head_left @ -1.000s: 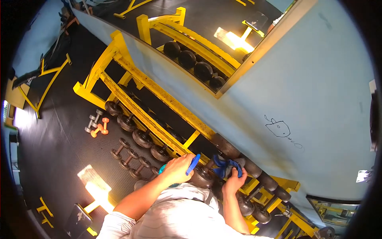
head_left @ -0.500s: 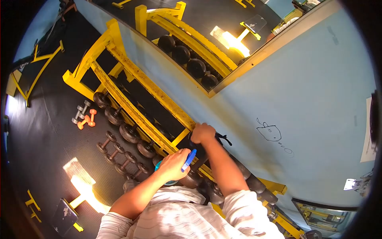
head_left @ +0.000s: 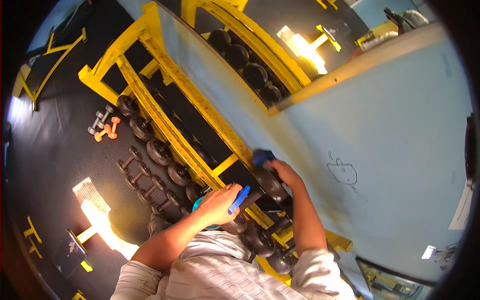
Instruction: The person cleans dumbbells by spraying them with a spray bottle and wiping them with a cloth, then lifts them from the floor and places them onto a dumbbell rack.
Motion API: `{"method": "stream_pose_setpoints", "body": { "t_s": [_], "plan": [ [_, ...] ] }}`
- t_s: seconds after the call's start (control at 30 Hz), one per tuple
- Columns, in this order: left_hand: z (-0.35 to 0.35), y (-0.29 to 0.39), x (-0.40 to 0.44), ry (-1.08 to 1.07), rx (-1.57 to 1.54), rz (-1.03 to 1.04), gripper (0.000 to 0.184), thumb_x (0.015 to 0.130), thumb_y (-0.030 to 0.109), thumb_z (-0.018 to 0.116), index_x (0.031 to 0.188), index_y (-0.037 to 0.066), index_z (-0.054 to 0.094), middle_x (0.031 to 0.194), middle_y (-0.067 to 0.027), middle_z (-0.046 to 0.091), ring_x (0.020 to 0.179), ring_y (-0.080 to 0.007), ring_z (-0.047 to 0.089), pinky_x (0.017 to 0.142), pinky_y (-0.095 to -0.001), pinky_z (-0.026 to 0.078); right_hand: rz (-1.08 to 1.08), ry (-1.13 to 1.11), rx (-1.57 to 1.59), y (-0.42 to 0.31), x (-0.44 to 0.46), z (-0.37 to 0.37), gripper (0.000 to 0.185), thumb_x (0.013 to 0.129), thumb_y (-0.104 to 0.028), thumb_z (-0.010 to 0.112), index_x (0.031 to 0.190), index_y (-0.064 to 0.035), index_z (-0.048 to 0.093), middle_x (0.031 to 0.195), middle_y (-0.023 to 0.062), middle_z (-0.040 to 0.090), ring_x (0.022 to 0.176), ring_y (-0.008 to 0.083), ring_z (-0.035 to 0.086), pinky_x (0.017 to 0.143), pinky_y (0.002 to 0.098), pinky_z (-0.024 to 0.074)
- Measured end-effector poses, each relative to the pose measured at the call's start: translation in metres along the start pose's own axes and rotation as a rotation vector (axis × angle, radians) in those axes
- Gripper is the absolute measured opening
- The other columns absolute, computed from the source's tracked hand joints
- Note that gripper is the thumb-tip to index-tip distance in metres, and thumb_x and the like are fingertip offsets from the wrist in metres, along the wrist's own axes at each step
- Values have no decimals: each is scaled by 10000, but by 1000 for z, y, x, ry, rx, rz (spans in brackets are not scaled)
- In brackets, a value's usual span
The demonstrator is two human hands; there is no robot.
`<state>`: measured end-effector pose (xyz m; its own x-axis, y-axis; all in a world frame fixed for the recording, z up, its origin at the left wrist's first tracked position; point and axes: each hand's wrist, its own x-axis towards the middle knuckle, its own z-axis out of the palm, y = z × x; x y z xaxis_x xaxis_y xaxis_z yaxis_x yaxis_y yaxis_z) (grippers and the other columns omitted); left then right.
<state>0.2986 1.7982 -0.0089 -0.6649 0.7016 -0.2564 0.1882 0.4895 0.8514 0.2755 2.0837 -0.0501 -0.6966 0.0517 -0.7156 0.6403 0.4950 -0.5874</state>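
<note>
My left hand (head_left: 220, 205) is closed around a spray bottle, its blue trigger head (head_left: 239, 199) sticking out past the fingers and part of its teal body (head_left: 198, 204) showing below. In my right hand (head_left: 285, 172) is a dark blue cloth (head_left: 263, 158), blurred, at the top rail of the yellow dumbbell rack (head_left: 200, 107). Just below that hand a large dark dumbbell (head_left: 270, 185) lies on the rack. More dark dumbbells (head_left: 159, 151) line the lower rail to the left of my hands.
Black dumbbells (head_left: 143, 169), grey dumbbells (head_left: 103, 117) and orange dumbbells (head_left: 114, 128) lie on the dark rubber floor (head_left: 55, 155). A blue wall (head_left: 400, 125) with a mirror (head_left: 295, 30) runs behind the rack. A bench (head_left: 75, 250) stands at lower left.
My right hand has moved down and right, away from the rack's corner, and more of the cloth shows. The left hand keeps its grip on the bottle. The view has shifted slightly.
</note>
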Motion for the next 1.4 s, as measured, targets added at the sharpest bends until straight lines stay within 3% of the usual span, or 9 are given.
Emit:
{"method": "stream_pose_setpoints", "body": {
  "t_s": [0.2, 0.37, 0.5, 0.67, 0.87, 0.93, 1.07, 1.3, 1.4],
  "plan": [
    [3, 3, 14, -39, -28, 60, 397, 757, 119, 631, 1114, 28, 482, 1021, -216, 600, 953, -421, 600, 810, -492, 493, 293, 81, -425, 42, -24, -5, 533, 939, -434, 405, 1152, 16, 595, 1156, 247, 629, 1059, 415, 591, 919, 425, 436],
    [1, 3, 20, -37, -14, 54, 397, 757, 124, 634, 1113, 29, 487, 1015, -214, 605, 951, -424, 602, 802, -496, 494, -119, 689, 7, 10, -114, 52, 420, 894, -320, 550, 1143, 14, 604, 1003, 268, 641, 1011, 426, 593, 897, 463, 439],
    [-3, 4, 23, -46, -13, 26, 459, 732, 142, 653, 1142, 27, 482, 1021, -202, 611, 952, -409, 601, 806, -481, 486, -502, 1192, -467, 58, -70, 118, 507, 875, -312, 567, 1319, -86, 469, 1321, 296, 424, 1175, 479, 421, 979, 582, 325],
    [1, 2, 25, -81, 36, 25, 456, 729, 140, 650, 1139, 27, 484, 1010, -202, 612, 952, -412, 599, 803, -476, 486, -685, 1395, -306, 93, -48, 154, 516, 855, -323, 620, 1283, -106, 429, 1418, 298, 311, 1307, 497, 307, 1057, 622, 256],
    [5, 6, 23, -84, -5, 76, 445, 729, 136, 635, 1138, 30, 493, 1012, -217, 609, 960, -418, 593, 812, -479, 483, -483, 1277, -214, 73, -98, 154, 448, 716, -76, 565, 1159, -71, 498, 1305, 264, 429, 1211, 424, 433, 1036, 497, 341],
    [3, 5, 16, -64, -19, 85, 450, 733, 144, 639, 1139, 20, 493, 1022, -218, 609, 965, -419, 592, 816, -478, 484, -86, 795, 260, 61, -134, 146, 386, 652, -19, 518, 1035, -34, 566, 1137, 240, 523, 1064, 392, 516, 973, 461, 402],
    [-4, 0, 2, -32, -36, 74, 412, 745, 135, 654, 1108, 29, 491, 1020, -221, 612, 983, -420, 598, 821, -497, 489, -517, 1243, -226, 9, -141, 121, 458, 610, -61, 543, 1061, -67, 623, 1159, 231, 534, 1092, 422, 518, 969, 496, 410],
    [-3, -25, -15, -12, -71, -94, 459, 723, 158, 652, 1134, 28, 494, 1004, -220, 620, 988, -412, 594, 834, -482, 475, 72, 260, -1149, -82, -10, 97, 424, 750, -297, 607, 1133, -127, 674, 1239, 178, 560, 1112, 375, 532, 930, 583, 392],
    [12, -52, -22, 20, -103, -147, 408, 718, 150, 652, 1078, 26, 505, 1003, -215, 620, 984, -405, 597, 812, -485, 482, 142, 139, -1420, -74, 23, 105, 369, 814, -311, 550, 1091, -115, 694, 1234, 155, 571, 1133, 352, 529, 952, 585, 376]
  ]
}}
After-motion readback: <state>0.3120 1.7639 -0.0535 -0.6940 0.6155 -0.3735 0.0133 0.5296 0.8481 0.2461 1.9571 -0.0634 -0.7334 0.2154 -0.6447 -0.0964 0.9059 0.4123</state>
